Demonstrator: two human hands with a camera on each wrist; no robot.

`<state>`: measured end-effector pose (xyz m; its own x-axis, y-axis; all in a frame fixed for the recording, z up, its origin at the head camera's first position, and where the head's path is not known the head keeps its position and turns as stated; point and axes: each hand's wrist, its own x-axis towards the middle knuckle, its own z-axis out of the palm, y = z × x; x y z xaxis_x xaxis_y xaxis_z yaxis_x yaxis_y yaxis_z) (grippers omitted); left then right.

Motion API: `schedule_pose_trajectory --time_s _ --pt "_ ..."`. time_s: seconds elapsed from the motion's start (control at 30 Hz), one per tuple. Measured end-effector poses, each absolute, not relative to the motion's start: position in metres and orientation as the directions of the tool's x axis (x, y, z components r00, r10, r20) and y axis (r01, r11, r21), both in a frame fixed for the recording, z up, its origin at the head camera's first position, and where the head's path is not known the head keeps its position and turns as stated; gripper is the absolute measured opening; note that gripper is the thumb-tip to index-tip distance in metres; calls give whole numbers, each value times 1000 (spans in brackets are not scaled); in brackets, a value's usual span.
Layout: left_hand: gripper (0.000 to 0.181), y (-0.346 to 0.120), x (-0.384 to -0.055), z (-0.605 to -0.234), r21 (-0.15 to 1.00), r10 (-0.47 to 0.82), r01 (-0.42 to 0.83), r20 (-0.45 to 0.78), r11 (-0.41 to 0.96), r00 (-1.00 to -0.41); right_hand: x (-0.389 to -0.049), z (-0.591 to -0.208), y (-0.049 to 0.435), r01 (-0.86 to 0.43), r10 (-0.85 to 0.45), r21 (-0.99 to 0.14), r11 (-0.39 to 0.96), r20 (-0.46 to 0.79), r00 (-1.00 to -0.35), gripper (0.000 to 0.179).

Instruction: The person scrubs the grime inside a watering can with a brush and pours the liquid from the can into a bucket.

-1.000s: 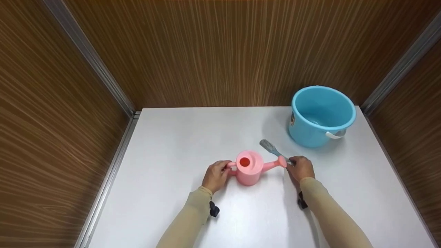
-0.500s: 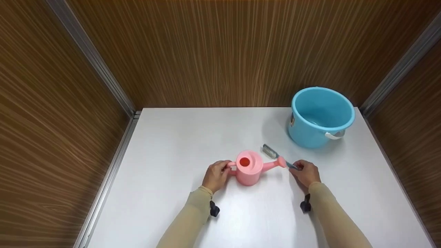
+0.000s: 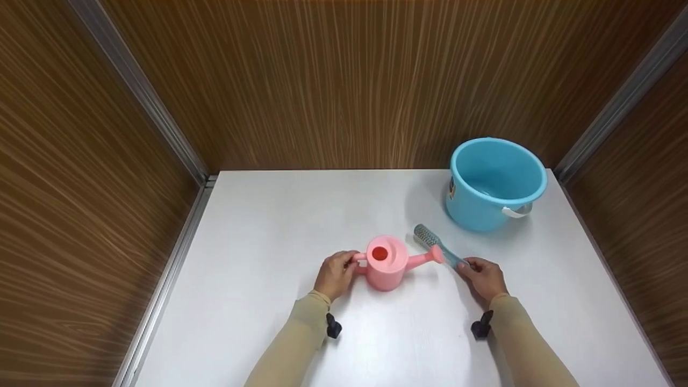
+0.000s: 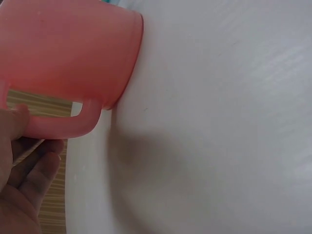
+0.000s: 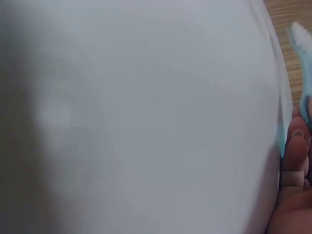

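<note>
My left hand (image 3: 334, 275) grips the handle of a pink watering can (image 3: 386, 275), which stands upright on the table with its spout pointing right. In the left wrist view, the fingers (image 4: 45, 170) curl round the can's handle (image 4: 63, 127), and the can's base rests on the white surface. Just right of the spout, my right hand (image 3: 485, 279) pinches the handle end of a blue-grey scrubbing brush (image 3: 454, 259). Its bristled head points away to the upper left. The right wrist view catches the brush (image 5: 307, 68) at the edge, with pale bristles showing; part of that hand is cut off.
A light blue bucket (image 3: 475, 215) with a white handle grip stands at the back right of the white table (image 3: 279, 215), beyond the brush. Wood-grain panels (image 3: 322, 80) enclose the back and both sides.
My right hand has moved slightly right and towards me, drawing the brush along. The brush has turned so its bristles show more. The left hand and watering can stay put.
</note>
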<state>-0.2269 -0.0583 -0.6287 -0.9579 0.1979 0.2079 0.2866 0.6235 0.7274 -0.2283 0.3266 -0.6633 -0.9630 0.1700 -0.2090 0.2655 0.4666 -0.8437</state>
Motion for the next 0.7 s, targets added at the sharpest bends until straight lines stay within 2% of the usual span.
schedule_pose_trajectory --time_s 0.4,0.7 --pt "20 -56 -228 -627 684 205 331 262 650 -943 -225 -662 327 335 200 -897 289 -285 -937 46" --pt "19 -53 -227 -626 692 184 307 248 654 -951 -227 -660 329 364 199 -907 210 -325 -925 45"
